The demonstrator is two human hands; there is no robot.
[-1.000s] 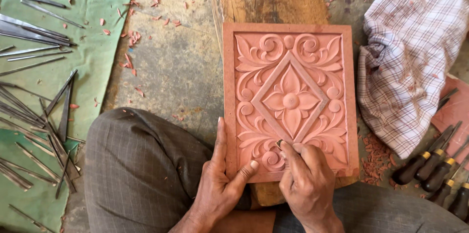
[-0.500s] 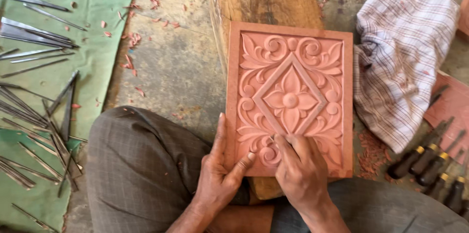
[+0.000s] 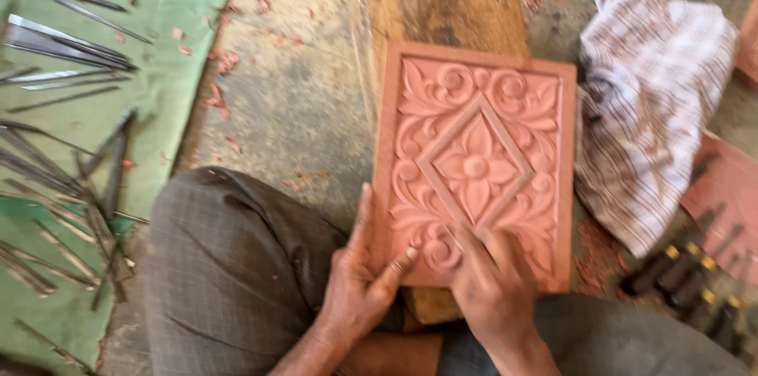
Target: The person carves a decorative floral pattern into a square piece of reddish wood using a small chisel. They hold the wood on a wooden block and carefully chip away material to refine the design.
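A reddish carved panel (image 3: 474, 163) with a diamond and flower relief lies on a wooden board (image 3: 446, 5) in front of my knees. My left hand (image 3: 359, 285) grips the panel's lower left edge, thumb pressed on the carved face. My right hand (image 3: 493, 289) rests on the panel's lower middle, over a scroll, with its fingers bunched together. Motion blur hides whether anything is between those fingers.
A green mat (image 3: 166, 108) at the left carries several long metal carving tools (image 3: 63, 37). A checked cloth (image 3: 655, 108) lies to the right of the panel, with several wooden-handled chisels (image 3: 687, 281) below it. Reddish shavings dot the floor. My trousered knee (image 3: 229, 265) is at lower left.
My right hand has shifted slightly over the lower carving. The left hand keeps its hold on the edge. The view has drifted a little.
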